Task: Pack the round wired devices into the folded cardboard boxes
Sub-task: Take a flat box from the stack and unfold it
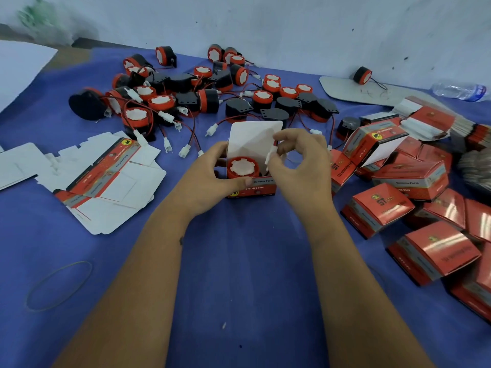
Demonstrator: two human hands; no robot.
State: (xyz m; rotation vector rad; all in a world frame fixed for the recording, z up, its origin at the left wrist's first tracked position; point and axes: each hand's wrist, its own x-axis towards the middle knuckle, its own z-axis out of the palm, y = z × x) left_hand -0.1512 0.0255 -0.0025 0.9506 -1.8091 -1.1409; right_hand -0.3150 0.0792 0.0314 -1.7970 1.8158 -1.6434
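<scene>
Open box (251, 185) sits center on the table (239, 274), one device (243, 167) in it, lid flap up behind. Loose devices (186, 94) piled behind. Flat unfolded cartons (106, 179) to the left, closed boxes (414, 205) heaped right. Rubber band (59, 285) front-left, bottle (461, 90) far right.

Left hand (212, 176) grips open box (255, 187); right hand (300, 160) pinches white connector (270, 156).
</scene>
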